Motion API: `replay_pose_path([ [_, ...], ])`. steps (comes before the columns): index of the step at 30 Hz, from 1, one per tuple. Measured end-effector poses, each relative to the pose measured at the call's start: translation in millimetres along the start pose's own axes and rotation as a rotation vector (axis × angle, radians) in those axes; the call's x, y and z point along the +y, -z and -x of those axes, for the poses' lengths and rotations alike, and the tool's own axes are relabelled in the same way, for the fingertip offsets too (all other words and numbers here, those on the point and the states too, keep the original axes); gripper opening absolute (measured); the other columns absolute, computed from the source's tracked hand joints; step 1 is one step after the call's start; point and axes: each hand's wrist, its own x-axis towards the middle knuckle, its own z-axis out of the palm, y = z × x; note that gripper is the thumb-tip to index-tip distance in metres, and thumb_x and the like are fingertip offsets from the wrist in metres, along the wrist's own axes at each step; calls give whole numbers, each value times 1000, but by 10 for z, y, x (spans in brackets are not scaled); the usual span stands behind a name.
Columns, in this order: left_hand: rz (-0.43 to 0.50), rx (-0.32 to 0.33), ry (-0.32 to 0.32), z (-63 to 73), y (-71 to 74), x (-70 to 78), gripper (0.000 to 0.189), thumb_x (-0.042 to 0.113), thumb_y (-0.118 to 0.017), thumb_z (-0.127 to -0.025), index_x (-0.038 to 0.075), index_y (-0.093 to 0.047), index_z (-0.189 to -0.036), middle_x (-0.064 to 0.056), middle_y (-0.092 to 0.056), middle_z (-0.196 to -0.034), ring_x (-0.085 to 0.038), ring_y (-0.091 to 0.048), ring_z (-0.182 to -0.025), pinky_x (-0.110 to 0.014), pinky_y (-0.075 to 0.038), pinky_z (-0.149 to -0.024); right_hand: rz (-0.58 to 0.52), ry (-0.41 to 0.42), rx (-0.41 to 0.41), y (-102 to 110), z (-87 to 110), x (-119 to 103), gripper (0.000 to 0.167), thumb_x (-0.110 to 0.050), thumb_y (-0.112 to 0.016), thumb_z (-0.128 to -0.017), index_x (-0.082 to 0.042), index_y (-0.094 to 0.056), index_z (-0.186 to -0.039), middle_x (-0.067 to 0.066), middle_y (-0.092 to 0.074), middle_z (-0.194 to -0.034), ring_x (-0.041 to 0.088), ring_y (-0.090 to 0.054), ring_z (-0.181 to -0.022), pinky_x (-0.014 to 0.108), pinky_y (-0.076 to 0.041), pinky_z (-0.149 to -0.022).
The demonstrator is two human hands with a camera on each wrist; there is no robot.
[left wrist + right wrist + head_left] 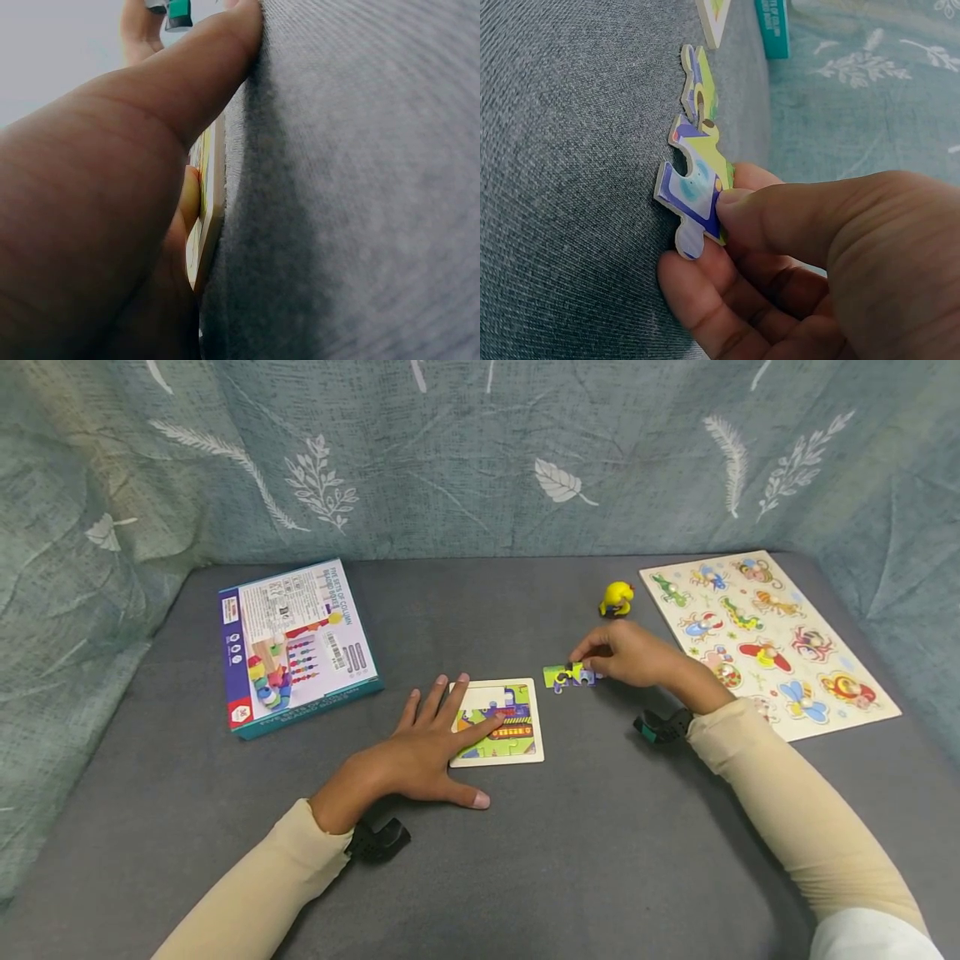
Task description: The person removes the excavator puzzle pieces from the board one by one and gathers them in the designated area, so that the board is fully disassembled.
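Note:
My left hand lies with fingers spread over the left side of a small wooden puzzle board. Its index finger rests on the fitted picture pieces, while the thumb reaches to the cloth below the board. The board's upper left is bare wood. To the right, my right hand pinches a purple and green jigsaw piece between thumb and fingers, low over the table. Another jigsaw piece lies just beyond it, overlapping the held one's edge in the right wrist view.
A boxed bead set lies at the left. Behind my right hand stands a small yellow toy. A large wooden peg puzzle with insect pictures lies at the right. A patterned curtain hangs behind the grey tabletop.

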Motion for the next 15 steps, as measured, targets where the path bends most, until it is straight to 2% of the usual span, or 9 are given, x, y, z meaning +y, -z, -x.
replay_pose_path([
  [4,3,3,-2,0,-2,0,101,76,-63,-74,39,-15,-155,-11,24,-158,-33,26,-142,-59,13,-108,12,-8,-3,0,-3,21,18,4,-59,-93,2,-73,-104,13,-70,-101,17,-49,-68,33,-39,-62],
  [11,2,2,-1,-1,-9,1,100,75,-64,-74,39,-16,-155,-11,24,-158,-33,25,-142,-59,13,-108,77,-12,30,-26,-11,32,18,4,-59,-92,1,-73,-103,12,-66,-99,19,-51,-77,35,-40,-68],
  [15,-4,3,2,1,-14,4,100,75,-64,-74,39,-16,-155,-11,24,-158,-33,26,-141,-59,13,-108,79,-21,34,-40,-14,38,17,3,-60,-93,1,-73,-103,12,-65,-98,20,-51,-78,36,-40,-69],
])
